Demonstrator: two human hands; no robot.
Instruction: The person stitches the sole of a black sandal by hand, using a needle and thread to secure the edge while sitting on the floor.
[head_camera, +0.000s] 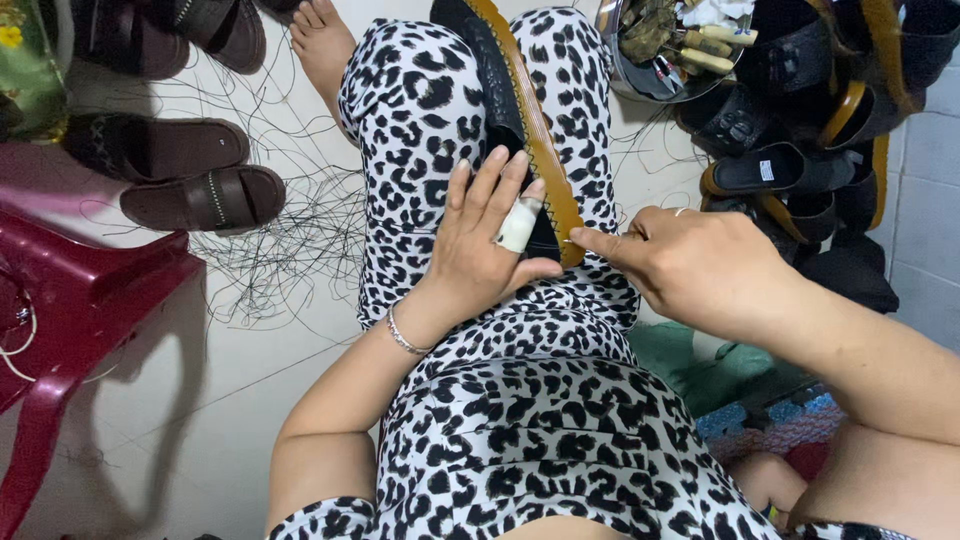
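Sandal work fills the lap of the seated person: a black sandal (500, 90) with a tan sole edge lies lengthwise along the leopard-print trousers (420, 130), its far end pointing away toward the bare foot (322, 40) on the pale floor (200, 400). The left hand (480, 235) rests flat over the near end of the sandal, fingers spread and extended, pinning it against the thigh; one finger wears a white bandage wrap (518, 225), and a thin bracelet (403, 335) circles the wrist. The right hand (690, 265) comes in from the other side, just beside the sandal's tan edge, its thumb and forefinger pinched together at the rim; what they pinch is too small to make out. The two hands nearly meet at the sandal's near end, the left on top of it, the right against its side. Loose dark thread (290, 230) lies tangled on the floor to the left of the leg. Beyond it sit brown slide sandals (190, 180), and a dark red plastic stool (70, 300) stands near them. On the far right, a heap of black and tan sandals (820, 110) is piled by the wall, with a round metal bowl of tools (670, 45) next to it.
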